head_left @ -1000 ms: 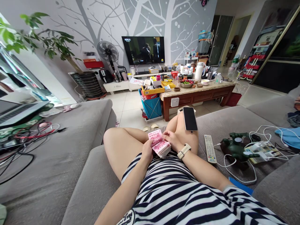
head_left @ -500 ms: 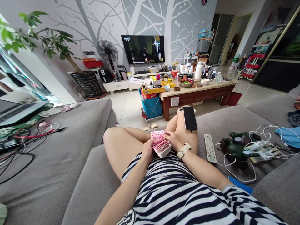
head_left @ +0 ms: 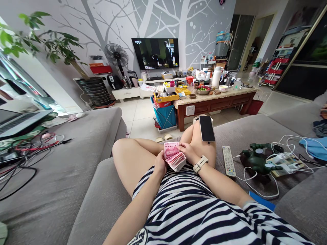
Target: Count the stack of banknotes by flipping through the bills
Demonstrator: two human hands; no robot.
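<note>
A thick wad of pink banknotes (head_left: pixel 175 159) is held above my lap, folded so that its lower edges fan out. My left hand (head_left: pixel 160 163) grips the wad along its left side, the thumb near the upright notes. At the upper right edge, my right hand (head_left: pixel 188 151) pinches the notes between thumb and fingers; a pale watch band circles that wrist. The front note's printed face shows between the two hands. A dark-screened phone (head_left: pixel 206 128) rests on my right leg, beyond the right hand.
On the grey sofa (head_left: pixel 107 190) to my right lie a remote control (head_left: pixel 228 160), a dark green figure (head_left: pixel 257 160) and white cables. Black cables (head_left: pixel 22 160) and a laptop (head_left: pixel 15 120) are on the left. A cluttered coffee table (head_left: pixel 217 102) stands ahead.
My left thumb has moved off the front note toward the left edge, uncovering more of its printed face. The right hand keeps its place on the wad.
</note>
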